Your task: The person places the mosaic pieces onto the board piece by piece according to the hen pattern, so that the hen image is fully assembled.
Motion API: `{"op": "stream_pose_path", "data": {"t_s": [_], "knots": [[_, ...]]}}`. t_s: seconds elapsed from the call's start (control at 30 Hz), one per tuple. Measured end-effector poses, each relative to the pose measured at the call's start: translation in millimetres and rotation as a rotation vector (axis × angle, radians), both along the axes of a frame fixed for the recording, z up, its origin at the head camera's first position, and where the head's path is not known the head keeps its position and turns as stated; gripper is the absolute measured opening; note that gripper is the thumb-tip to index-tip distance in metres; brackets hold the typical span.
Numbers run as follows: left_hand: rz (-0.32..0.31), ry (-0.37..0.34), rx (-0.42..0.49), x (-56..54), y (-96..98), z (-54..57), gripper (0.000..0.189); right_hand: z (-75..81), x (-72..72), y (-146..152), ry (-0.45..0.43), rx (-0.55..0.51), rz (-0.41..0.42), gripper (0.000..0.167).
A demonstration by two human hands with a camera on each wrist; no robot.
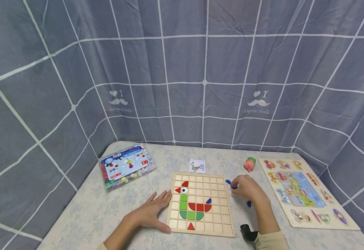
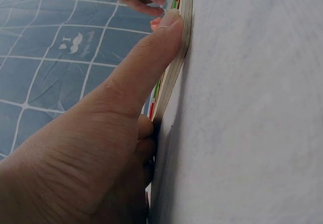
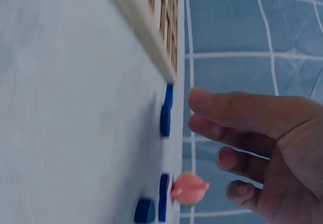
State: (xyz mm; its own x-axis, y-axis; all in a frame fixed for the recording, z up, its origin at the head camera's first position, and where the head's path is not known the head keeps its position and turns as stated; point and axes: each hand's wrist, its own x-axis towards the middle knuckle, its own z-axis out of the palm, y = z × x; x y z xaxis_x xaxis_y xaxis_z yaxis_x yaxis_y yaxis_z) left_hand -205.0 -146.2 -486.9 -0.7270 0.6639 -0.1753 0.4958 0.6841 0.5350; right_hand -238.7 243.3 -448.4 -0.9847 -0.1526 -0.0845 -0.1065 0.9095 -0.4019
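A wooden grid board [image 1: 214, 222] lies on the table with red, green and blue flat pieces and a round eye piece [image 1: 184, 190] forming a bird-like figure. My left hand [image 1: 152, 211] rests at its left edge, fingers spread, thumb against the side of the frame. Off the right edge, my right hand [image 1: 247, 187] hovers by loose blue pieces [image 3: 165, 119]. Its thumb and index finger are slightly apart in the right wrist view, with nothing between them. Another blue piece [image 1: 249, 203] lies nearer me. A small blue piece [image 1: 208, 200] sits on the board above the red row.
Behind the board lies a small picture card [image 1: 197, 166] showing a similar figure. A clear bead box [image 1: 127, 165] is at back left. A pink toy with a green top [image 1: 249, 164] stands at back right, beside a wooden picture puzzle [image 1: 307, 191]. Curtains surround the table.
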Motion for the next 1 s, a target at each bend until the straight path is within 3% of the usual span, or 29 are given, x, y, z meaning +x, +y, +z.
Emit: {"op": "stream_pose_path", "data": {"t_s": [0.47, 0.77, 1.0], "knots": [[0.007, -0.001, -0.006, -0.9, 0.7, -2.6, 0.118, -12.6, -4.3, 42.9, -0.002, 0.068, -0.102, 0.028], [0.010, -0.012, -0.004, -1.3, -0.5, -3.2, 0.118, -19.6, -7.8, 40.5, 0.019, 0.040, -0.085, 0.013], [0.009, -0.009, -0.011, -1.7, -0.4, -4.5, 0.118, -19.6, -7.8, 38.6, -0.003, 0.022, -0.097, 0.016]]}}
